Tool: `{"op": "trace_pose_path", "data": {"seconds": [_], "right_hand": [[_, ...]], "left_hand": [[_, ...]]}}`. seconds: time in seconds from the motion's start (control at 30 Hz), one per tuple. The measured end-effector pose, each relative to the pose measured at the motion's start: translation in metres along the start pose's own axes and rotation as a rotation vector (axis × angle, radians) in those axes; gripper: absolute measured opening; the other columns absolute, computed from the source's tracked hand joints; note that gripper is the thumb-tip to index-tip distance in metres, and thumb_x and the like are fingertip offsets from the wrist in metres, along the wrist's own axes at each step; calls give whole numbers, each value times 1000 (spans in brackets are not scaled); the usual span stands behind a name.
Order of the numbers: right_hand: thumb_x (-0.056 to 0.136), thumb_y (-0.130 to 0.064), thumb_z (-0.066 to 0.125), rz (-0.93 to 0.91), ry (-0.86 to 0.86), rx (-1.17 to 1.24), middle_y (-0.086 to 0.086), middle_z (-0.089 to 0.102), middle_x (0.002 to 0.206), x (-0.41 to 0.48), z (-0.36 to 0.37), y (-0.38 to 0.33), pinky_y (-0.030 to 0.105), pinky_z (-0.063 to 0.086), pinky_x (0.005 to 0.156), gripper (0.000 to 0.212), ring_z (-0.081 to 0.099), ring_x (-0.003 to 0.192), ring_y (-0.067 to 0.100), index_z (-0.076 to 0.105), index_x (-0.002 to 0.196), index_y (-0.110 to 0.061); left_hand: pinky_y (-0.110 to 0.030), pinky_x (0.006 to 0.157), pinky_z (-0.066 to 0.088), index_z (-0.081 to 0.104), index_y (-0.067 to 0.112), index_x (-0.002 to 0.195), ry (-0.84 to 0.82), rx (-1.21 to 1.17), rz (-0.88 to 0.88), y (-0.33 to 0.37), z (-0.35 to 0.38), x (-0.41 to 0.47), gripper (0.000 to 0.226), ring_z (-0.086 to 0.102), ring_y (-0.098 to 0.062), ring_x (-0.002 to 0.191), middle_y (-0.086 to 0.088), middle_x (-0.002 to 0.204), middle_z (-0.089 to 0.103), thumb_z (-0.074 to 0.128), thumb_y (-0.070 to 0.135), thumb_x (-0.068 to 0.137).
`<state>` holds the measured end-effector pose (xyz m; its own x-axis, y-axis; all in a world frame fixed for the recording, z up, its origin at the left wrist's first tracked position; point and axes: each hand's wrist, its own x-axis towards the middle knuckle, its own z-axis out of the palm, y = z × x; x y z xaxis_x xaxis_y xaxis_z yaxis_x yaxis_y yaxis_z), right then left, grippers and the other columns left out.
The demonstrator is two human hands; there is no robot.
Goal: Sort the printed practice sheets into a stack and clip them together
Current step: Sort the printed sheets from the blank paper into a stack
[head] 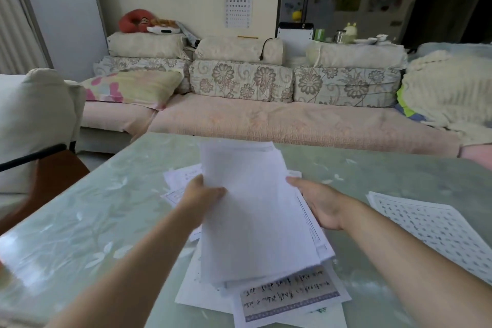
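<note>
A thick bundle of white sheets (253, 210) is lifted above the table's middle, blank side up. My left hand (202, 194) grips its left edge, thumb on top. My right hand (319, 202) holds the right edge with fingers under the paper. Under the bundle lie loose printed sheets (290, 298), askew, one with a bordered block of script. A separate stack of character practice sheets (431, 229) rests on the table at the right. No clip is in view.
The green glass-topped table (106, 208) has a leaf pattern. A brown chair (48, 176) stands at its left corner. Behind the table runs a sofa (266, 114) with floral cushions and pillows.
</note>
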<state>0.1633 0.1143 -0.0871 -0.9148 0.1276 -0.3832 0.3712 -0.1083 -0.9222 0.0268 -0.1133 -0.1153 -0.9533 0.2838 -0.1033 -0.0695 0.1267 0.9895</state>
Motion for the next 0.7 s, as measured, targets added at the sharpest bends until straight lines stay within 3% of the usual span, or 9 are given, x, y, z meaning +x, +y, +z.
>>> {"op": "trace_pose_path", "data": {"seconds": [0.1, 0.17, 0.27, 0.33, 0.47, 0.6, 0.7], "right_hand": [[90, -5, 65, 117, 312, -373, 19, 73, 104, 5, -24, 29, 43, 57, 82, 27, 72, 85, 30, 66, 116, 1], [81, -2, 69, 169, 429, -579, 18, 73, 101, 7, -37, 47, 36, 57, 74, 27, 72, 88, 30, 67, 108, 2], [78, -2, 63, 194, 456, -626, 13, 68, 94, 9, -46, 59, 27, 48, 65, 28, 67, 82, 25, 64, 105, 3], [80, -1, 59, 185, 487, -626, 10, 56, 90, 10, -48, 61, 26, 39, 66, 21, 52, 78, 20, 59, 101, 0], [83, 2, 54, 141, 513, -631, 9, 49, 87, 14, -47, 62, 26, 33, 66, 13, 42, 77, 19, 51, 90, -9], [86, 0, 52, 121, 516, -631, 13, 61, 104, 14, -51, 60, 27, 41, 68, 23, 52, 84, 23, 56, 109, -1], [88, 0, 51, 136, 498, -650, 13, 57, 108, 11, -57, 58, 28, 43, 72, 19, 53, 89, 24, 52, 106, -5]], "left_hand": [[-38, 77, 58, 61, 5, 110, -202, 162, -100, -16, 22, 5, 33, 67, -28, 94, -13, 106, 69, 72, 11, 80], [-41, 86, 56, 62, 9, 110, -320, 405, -113, -22, 31, 4, 32, 67, -26, 97, -8, 106, 68, 68, 26, 84], [-41, 96, 45, 59, 14, 124, -221, 981, 77, -28, 32, 9, 35, 54, -28, 116, -7, 122, 61, 50, 29, 93], [-42, 103, 38, 44, 19, 140, -175, 1196, 205, -33, 29, 12, 49, 36, -26, 129, -5, 138, 47, 48, 24, 92], [-44, 109, 32, 26, 15, 150, -238, 1357, 219, -39, 26, 18, 75, 25, -27, 139, -5, 150, 32, 49, 55, 91], [-44, 100, 42, 41, 21, 142, -266, 1343, 247, -40, 23, 28, 78, 34, -23, 128, -1, 136, 40, 58, 67, 81], [-39, 89, 50, 50, 25, 129, -265, 1190, 135, -38, 22, 34, 66, 49, -21, 112, 0, 122, 51, 69, 60, 76]]}}
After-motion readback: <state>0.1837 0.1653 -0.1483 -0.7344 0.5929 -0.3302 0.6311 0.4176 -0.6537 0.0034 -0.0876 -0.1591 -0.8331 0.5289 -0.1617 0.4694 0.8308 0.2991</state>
